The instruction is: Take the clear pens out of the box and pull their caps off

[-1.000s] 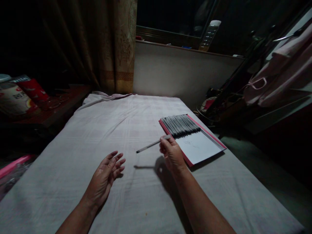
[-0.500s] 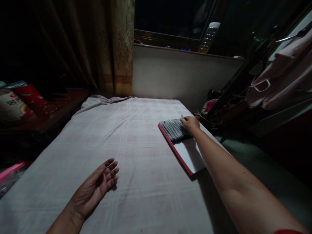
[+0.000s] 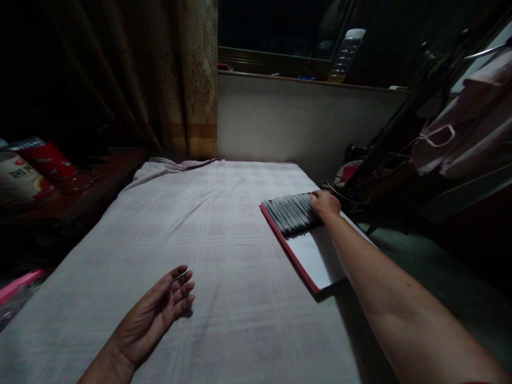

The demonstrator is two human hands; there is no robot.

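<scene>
On the bed-like surface at the right lies a flat red-edged box or board (image 3: 292, 256) with a white inside. Across its far part runs a row of slim, clear-and-dark pen-like sticks (image 3: 292, 213), side by side. My right hand (image 3: 327, 204) is at the right end of this row, fingers pinched down onto it; what lies between the fingertips is hidden. My left hand (image 3: 158, 309) rests on the pale checked sheet (image 3: 224, 266), palm turned sideways, fingers loosely apart and holding nothing.
A dark red table (image 3: 116, 160) at the left bears a red packet (image 3: 52, 162) and a patterned container (image 3: 24, 178). A clear bottle (image 3: 347, 56) stands on the window ledge. A pink item (image 3: 22, 282) sits at the lower left; pink cloth (image 3: 468, 128) hangs at the right.
My right hand has moved right along the row of sticks; the stick end that stuck up from its fingers no longer shows. The left hand has barely moved. The view has shifted slightly.
</scene>
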